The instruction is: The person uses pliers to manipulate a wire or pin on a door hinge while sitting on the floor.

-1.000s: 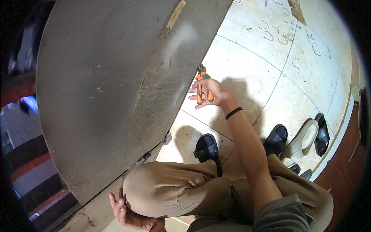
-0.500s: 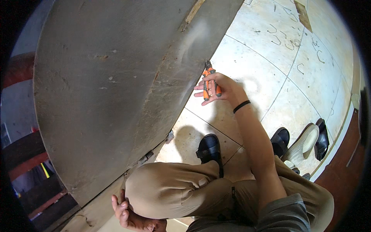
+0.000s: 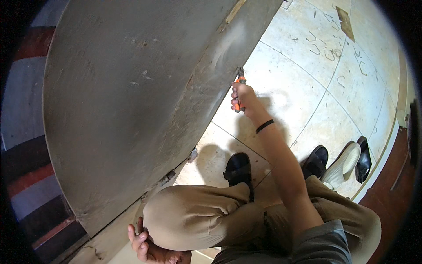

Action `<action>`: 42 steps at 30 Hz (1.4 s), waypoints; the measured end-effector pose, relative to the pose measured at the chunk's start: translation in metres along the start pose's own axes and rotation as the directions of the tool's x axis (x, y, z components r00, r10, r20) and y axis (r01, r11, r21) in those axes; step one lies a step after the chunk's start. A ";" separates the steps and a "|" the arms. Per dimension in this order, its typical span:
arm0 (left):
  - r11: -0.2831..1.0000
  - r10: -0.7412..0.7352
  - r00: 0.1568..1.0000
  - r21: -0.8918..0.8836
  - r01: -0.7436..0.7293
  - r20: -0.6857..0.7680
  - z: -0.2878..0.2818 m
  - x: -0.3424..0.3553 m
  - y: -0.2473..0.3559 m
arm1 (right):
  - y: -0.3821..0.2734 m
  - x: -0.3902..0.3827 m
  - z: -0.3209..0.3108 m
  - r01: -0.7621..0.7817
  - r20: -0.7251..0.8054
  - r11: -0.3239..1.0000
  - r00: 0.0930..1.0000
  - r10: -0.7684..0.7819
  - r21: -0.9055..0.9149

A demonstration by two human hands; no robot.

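My right hand (image 3: 243,97) is wrapped round the handles of orange-and-black pliers (image 3: 241,79). The dark jaws point away from me and meet the edge of a large grey panel (image 3: 123,114). Whether they grip anything there is too small to tell. At the lower left, beside my bent knee, my left hand (image 3: 151,247) rests palm up. Its fingers are loosely curled and apart, with nothing seen in them.
Bent pieces of wire (image 3: 314,48) and a brown strip (image 3: 345,23) lie scattered over the pale floor tiles (image 3: 299,88). A pale slipper (image 3: 343,165) and dark footwear (image 3: 363,159) stand at the right. Metal fittings (image 3: 167,177) sit along the panel's near edge.
My right hand has closed its fingers round the pliers, whose spread handles are now squeezed together. The panel has shifted slightly right in view. My left hand stays by the knee.
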State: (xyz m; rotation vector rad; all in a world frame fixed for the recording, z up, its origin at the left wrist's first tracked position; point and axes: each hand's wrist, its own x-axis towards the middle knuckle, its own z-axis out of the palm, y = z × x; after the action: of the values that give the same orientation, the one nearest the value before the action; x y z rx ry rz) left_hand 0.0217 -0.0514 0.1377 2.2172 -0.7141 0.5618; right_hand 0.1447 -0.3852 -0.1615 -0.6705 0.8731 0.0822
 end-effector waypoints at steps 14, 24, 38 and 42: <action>0.996 0.034 0.996 -0.078 -0.041 -0.080 0.010 0.005 -0.013 | 0.024 0.000 0.009 -0.019 -0.340 0.427 0.637 -0.692 -0.904; 0.993 0.074 0.997 -0.087 -0.075 -0.021 0.029 0.016 -0.001 | 0.023 0.007 -0.031 0.174 -0.036 0.968 0.982 -0.183 -0.179; 0.995 -0.008 1.000 -0.098 0.005 -0.025 0.040 0.020 0.012 | -0.004 0.007 -0.007 0.029 -0.202 0.753 0.956 -0.214 -0.658; 0.990 0.031 0.999 -0.137 -0.036 -0.042 0.032 0.015 -0.002 | -0.018 -0.007 0.014 0.041 -0.230 0.740 0.937 -0.261 -0.671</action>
State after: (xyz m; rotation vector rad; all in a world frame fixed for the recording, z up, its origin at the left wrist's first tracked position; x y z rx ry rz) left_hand 0.0399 -0.0793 0.1248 2.0642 -0.7481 0.5555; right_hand 0.1557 -0.3897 -0.1406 -1.4588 1.0966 0.1419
